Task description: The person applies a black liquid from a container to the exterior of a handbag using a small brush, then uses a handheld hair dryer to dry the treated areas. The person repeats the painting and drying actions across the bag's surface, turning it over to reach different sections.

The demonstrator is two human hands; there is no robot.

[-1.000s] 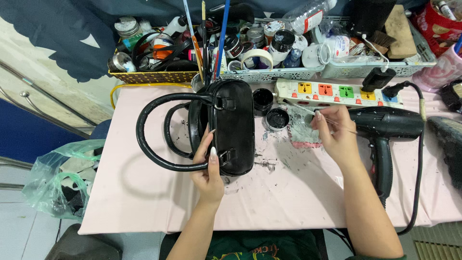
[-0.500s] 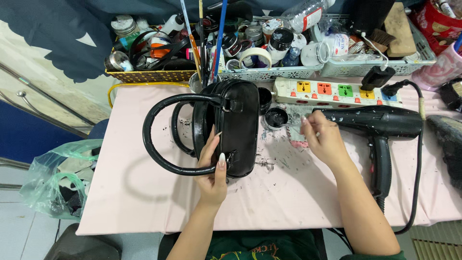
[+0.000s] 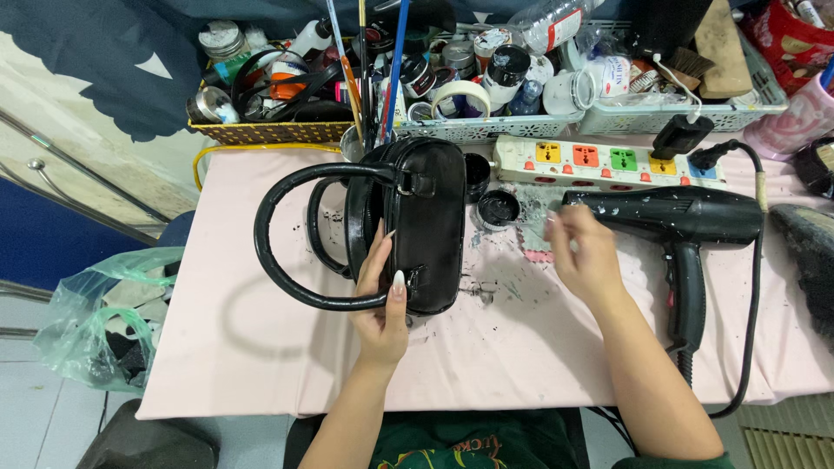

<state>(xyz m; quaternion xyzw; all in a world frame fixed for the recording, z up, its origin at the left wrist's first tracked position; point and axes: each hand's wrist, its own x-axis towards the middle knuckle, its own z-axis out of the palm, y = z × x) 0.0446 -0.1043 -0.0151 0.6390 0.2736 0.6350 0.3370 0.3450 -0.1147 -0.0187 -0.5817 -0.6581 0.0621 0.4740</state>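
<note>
1. your left hand (image 3: 382, 300) grips the black handbag (image 3: 426, 221) near the middle of the pink tabletop (image 3: 261, 347); the thumb lies across the bag's near end and the other fingers (image 3: 369, 260) wrap round its left side, pressed against the glossy surface.
2. the bag lies with its length running from the far edge towards you, and its two looped handles (image 3: 278, 234) fan out to the left, resting on the tabletop.
3. your right hand (image 3: 584, 256) hovers just right of the bag, over a paint-smeared patch of the tabletop. it is blurred; the fingers look loosely curled, and you cannot tell whether they pinch anything.
4. just beyond that hand sits a small round black pot (image 3: 499, 208), open, touching neither hand.
5. a black hair dryer (image 3: 686, 226) lies to the right of your right hand, its barrel pointing left towards the pot and its handle towards the near edge; its cord loops round by the right edge.
6. along the far edge lies a white power strip (image 3: 608, 161) with coloured sockets, a black plug (image 3: 682, 136) seated in it.
7. behind the strip, baskets (image 3: 486, 128) hold jars, bottles, tape and upright brushes (image 3: 382, 61).
8. a green plastic bag (image 3: 87, 321) sits on the floor off the left edge.
</note>
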